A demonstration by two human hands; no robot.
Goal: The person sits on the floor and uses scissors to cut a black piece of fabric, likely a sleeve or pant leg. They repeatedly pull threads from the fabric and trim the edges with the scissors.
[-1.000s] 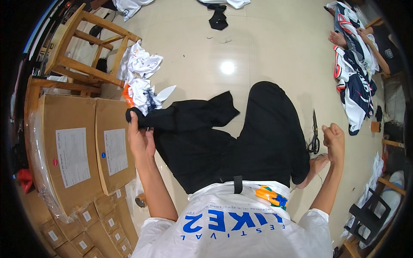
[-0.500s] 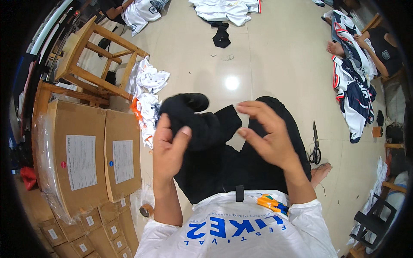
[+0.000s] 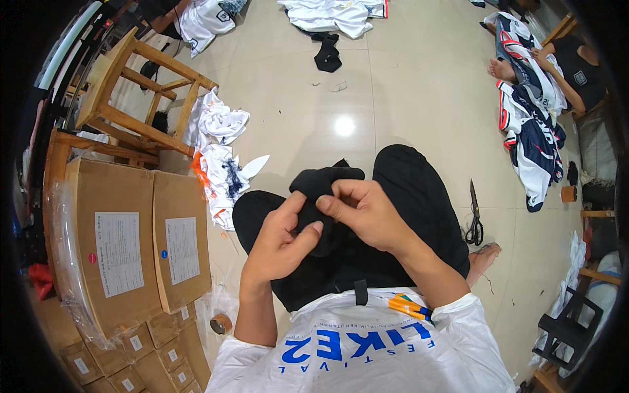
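Observation:
A folded, soft piece of black cloth (image 3: 320, 182) is held up over my lap, between both hands. My right hand (image 3: 363, 211) pinches its upper right part between thumb and fingers. Lower on its left side, my left hand (image 3: 283, 243) grips the cloth with thumb and fingers bent around it. The cloth's lower part blends into my black trousers (image 3: 411, 196), so its full shape is hard to make out.
Black scissors (image 3: 474, 219) lie on the floor by my right foot. Cardboard boxes (image 3: 118, 177), a wooden stool (image 3: 121, 69) and white garments (image 3: 216, 124) stand or lie on the left. Another black cloth piece (image 3: 327, 57) is ahead. A person (image 3: 576, 72) sits at the right with jerseys (image 3: 531, 141).
My right hand was apart from the black cloth with fingers spread; now it pinches it. The cloth has come toward the middle, more bunched, and my left hand has moved rightward with it.

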